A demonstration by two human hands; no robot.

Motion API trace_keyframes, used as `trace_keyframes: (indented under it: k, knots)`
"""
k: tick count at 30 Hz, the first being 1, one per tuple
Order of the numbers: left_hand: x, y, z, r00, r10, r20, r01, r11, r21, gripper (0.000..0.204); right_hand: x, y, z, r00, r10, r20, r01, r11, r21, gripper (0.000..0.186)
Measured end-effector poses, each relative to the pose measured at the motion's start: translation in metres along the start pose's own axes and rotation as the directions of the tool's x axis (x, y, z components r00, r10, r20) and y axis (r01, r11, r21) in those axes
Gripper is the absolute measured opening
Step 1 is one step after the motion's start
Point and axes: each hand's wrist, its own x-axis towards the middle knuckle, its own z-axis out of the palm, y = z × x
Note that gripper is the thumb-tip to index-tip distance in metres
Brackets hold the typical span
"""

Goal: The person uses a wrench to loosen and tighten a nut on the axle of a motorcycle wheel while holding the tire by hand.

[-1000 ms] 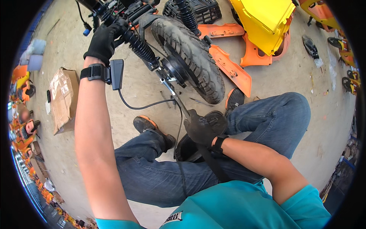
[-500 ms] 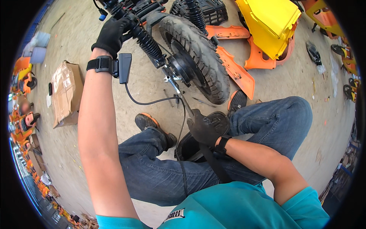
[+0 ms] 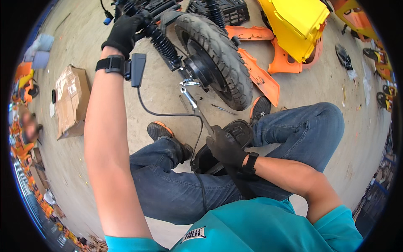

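My right hand (image 3: 228, 147), black-gloved, is closed around the grey handle of a long wrench (image 3: 197, 108). Its shiny head points up and left, just short of the wheel's axle. At the axle end sits another shiny metal piece (image 3: 189, 83), perhaps a second wrench. My left hand (image 3: 125, 34), also gloved, grips the dark frame at the top of the shock absorber (image 3: 164, 47); its fingertips are partly hidden. Below lies the wheel (image 3: 220, 63) with its knobbly tyre and black hub, lying tilted beside the shock absorber.
Orange panels (image 3: 260, 77) and a yellow plastic cover (image 3: 294, 29) lie right of the wheel. A black crate (image 3: 235, 14) stands behind. A cardboard box (image 3: 72, 102) is at left. A loose spring (image 3: 184, 103) and a thin rod (image 3: 223, 110) lie on the floor. A cable (image 3: 168, 114) hangs from my left wrist.
The wrench head has come away from the axle, slightly down and left, uncovering the shiny piece there. My left hand keeps its grip on the frame.
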Motion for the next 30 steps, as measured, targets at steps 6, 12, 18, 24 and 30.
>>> trace_keyframes:
  k: [6, 12, 18, 24, 30]
  knots:
    - [0.003, -0.012, -0.004, 0.989, 0.098, 0.108, -0.123, 0.96, 0.25, 0.021, -0.007, 0.008, 0.004, 1.0, 0.0, 0.027, 0.001, 0.999, -0.041, 0.022]
    - [0.001, 0.005, 0.002, 0.983, -0.148, 0.107, 0.158, 0.983, -0.091, 0.024, -0.006, 0.02, -0.006, 0.989, -0.056, 0.138, 0.073, 0.99, -0.119, 0.018]
    - [0.005, 0.039, 0.017, 0.833, -0.549, 0.074, 0.447, 0.586, -0.676, 0.028, -0.011, 0.033, -0.007, 0.964, -0.106, 0.245, 0.11, 0.994, -0.004, 0.016]
    - [-0.006, 0.042, 0.018, 0.818, -0.574, 0.037, 0.458, 0.61, -0.646, 0.029, -0.011, 0.031, -0.01, 0.966, -0.115, 0.233, 0.123, 0.992, -0.019, 0.014]
    - [-0.006, 0.01, -0.004, 0.95, 0.15, 0.275, -0.257, 0.875, 0.411, 0.031, -0.004, 0.033, -0.02, 0.955, -0.157, 0.253, 0.154, 0.988, 0.031, 0.009]
